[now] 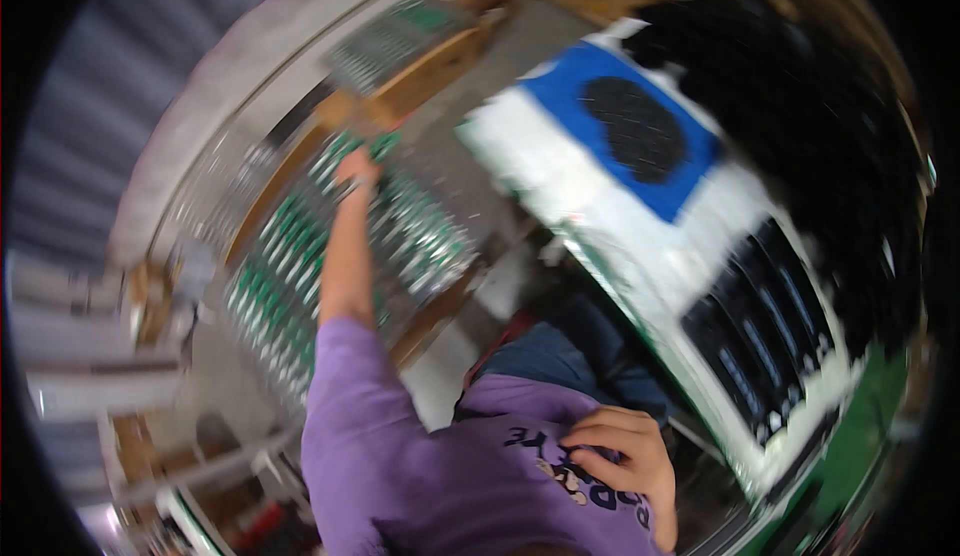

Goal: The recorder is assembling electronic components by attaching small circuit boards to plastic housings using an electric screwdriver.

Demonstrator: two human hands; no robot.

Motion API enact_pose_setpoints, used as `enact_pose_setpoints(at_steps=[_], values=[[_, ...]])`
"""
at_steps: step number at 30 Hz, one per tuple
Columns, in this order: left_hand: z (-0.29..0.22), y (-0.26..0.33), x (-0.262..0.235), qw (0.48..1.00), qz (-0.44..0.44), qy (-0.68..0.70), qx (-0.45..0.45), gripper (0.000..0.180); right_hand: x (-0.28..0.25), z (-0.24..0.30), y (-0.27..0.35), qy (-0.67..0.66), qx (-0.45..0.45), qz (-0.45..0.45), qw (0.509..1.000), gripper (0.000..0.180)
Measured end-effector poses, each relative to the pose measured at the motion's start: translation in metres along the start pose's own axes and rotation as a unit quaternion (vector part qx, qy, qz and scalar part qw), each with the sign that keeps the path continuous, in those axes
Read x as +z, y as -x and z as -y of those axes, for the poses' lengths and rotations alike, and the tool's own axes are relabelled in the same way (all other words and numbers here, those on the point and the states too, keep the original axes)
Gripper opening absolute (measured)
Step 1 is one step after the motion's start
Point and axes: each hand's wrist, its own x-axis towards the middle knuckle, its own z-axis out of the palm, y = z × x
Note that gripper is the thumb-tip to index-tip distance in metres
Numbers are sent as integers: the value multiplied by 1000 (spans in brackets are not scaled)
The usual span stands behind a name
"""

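My left hand [358,168] reaches out to the far left, over clear trays [398,308] filled with rows of small green and silvery-clear parts [425,231]. It touches or hovers just above the parts near the far edge; blur hides its fingertips and whatever they may hold. Close to my body, my right hand [630,456] lies against the front of my purple shirt [440,456], fingers loosely bent and apart, with nothing seen in it.
On my right stands a white-covered table [620,246] with a blue mat [560,81] under a dark pile [635,128]. Long black pieces [760,326] lie in a row nearer me. A big black heap [800,126] borders it. Another filled tray [395,41] sits at the back.
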Motion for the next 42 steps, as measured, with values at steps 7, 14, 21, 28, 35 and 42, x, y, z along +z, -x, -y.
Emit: enact_pose_setpoints(at_steps=[7,14,21,28,35,42], values=[[62,4,-5,998,25,40,-37,57,19,-4,-21,27,140,-40,989,14],[81,11,-6,994,46,25,-92,54,21,-5,-35,73,158,-4,985,13],[88,4,4,998,-8,-53,-25,48,23,-5,-37,101,159,2,982,14],[75,25,-19,994,-61,46,-82,50,25,-7,-37,100,111,12,989,13],[-50,137,-92,623,161,765,-18,14,21,-20,-43,139,8,-77,987,9],[-158,248,-137,504,380,768,106,9,9,-3,-69,189,-144,-240,941,22]])
